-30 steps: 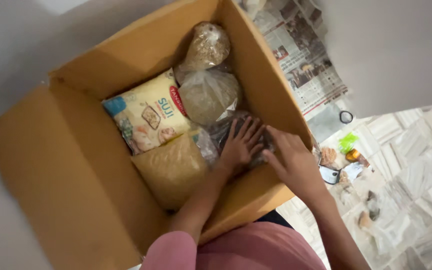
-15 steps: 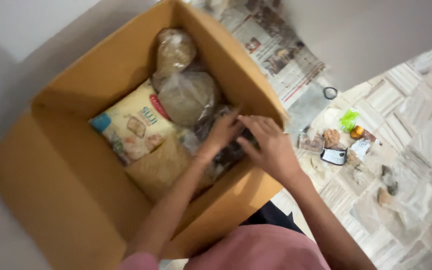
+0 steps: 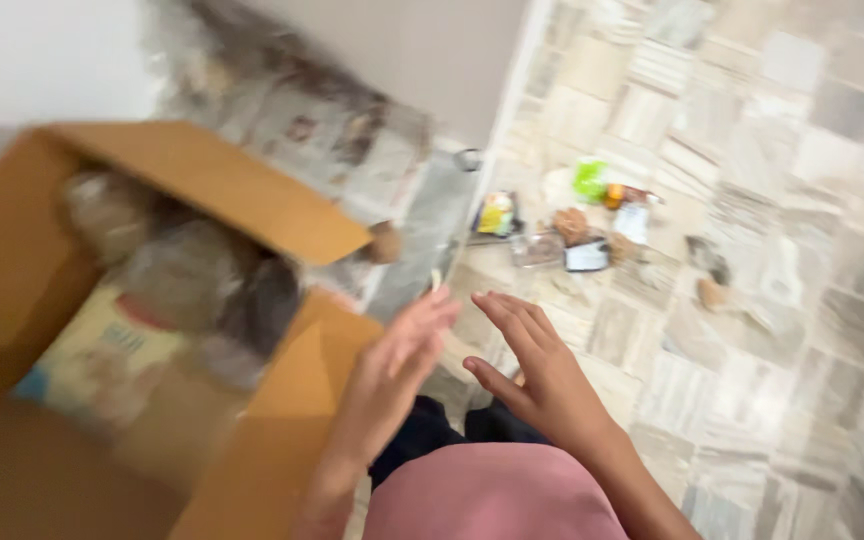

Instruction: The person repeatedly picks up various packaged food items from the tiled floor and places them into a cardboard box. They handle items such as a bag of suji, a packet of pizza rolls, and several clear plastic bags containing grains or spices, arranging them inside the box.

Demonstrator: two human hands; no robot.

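Note:
The view is blurred by motion. My left hand (image 3: 395,355) and my right hand (image 3: 532,362) hover side by side just right of the open cardboard box (image 3: 262,225), above the floor and my lap. Both hands are empty with fingers spread. Inside the box lie a yellow printed food packet (image 3: 102,355) and clear bags of grain (image 3: 187,275), smeared by the blur.
Several small packets and items (image 3: 572,225) lie scattered on the patterned tile floor ahead. Newspaper sheets (image 3: 302,120) are spread along the wall behind the box. A small round brown thing (image 3: 385,242) sits by the box's corner.
Both hands have come out of the box and now hang empty to its right. The camera has swung right, so the box sits at the left and more floor shows.

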